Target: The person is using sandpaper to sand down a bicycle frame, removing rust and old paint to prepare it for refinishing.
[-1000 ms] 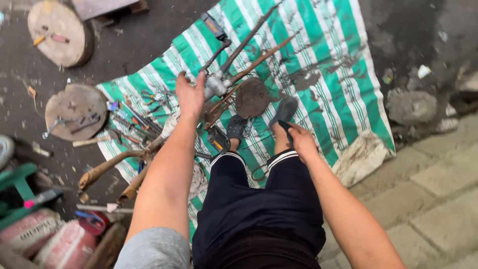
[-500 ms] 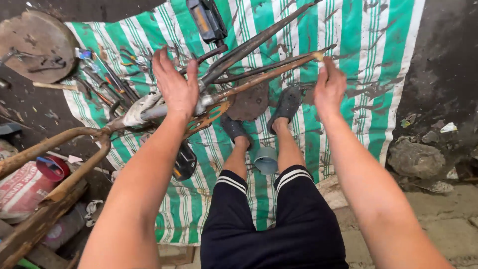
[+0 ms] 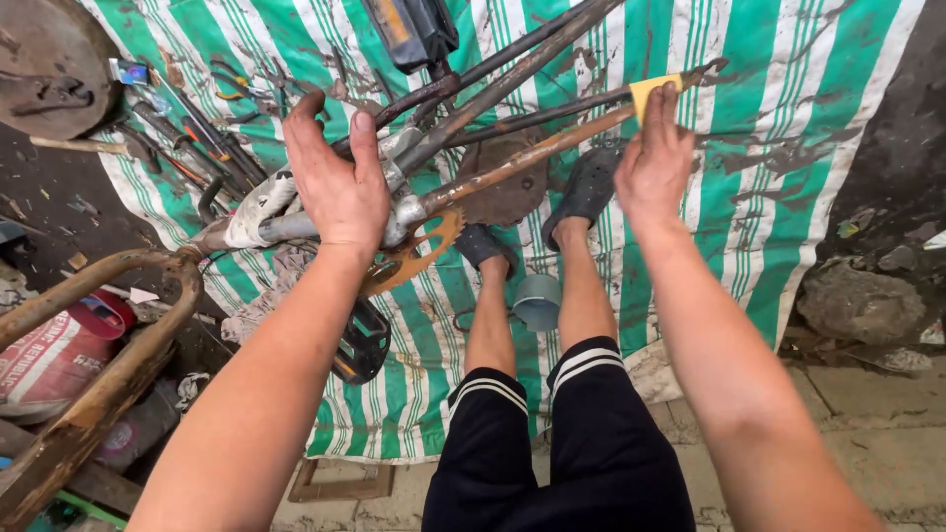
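A person's left hand (image 3: 340,182) lies flat, fingers spread, over the greasy middle joint of a rusted bicycle frame (image 3: 512,108); the palm covers the joint, and whether the grip closes around it cannot be told. The right hand (image 3: 652,163) pinches a small yellow piece (image 3: 652,91) against the far end of a rusty frame tube at upper right, fingers clenched on it; what the piece is cannot be made out.

The frame lies across the centre of the view, its tubes fanning toward the top edge, where they are cut off. An orange toothed chainring (image 3: 414,258) shows just below the left wrist, partly hidden by the forearm. Two pedals are visible: one black pedal (image 3: 363,345) hanging beneath the left arm, one at the top edge, cropped.

Two dark sandals (image 3: 581,187) on the person's feet rest on a green-and-white striped tarp (image 3: 788,177) spread over the ground. One small grey cup (image 3: 537,300) lies between the shins. A heap of hand tools (image 3: 197,108) sits at upper left, too tangled to count. One round rusty disc (image 3: 44,59) is cropped by the upper-left corner. A bent rusty pipe (image 3: 99,325) runs off the lower-left edge, beside a red-and-white sack (image 3: 59,350), half hidden.
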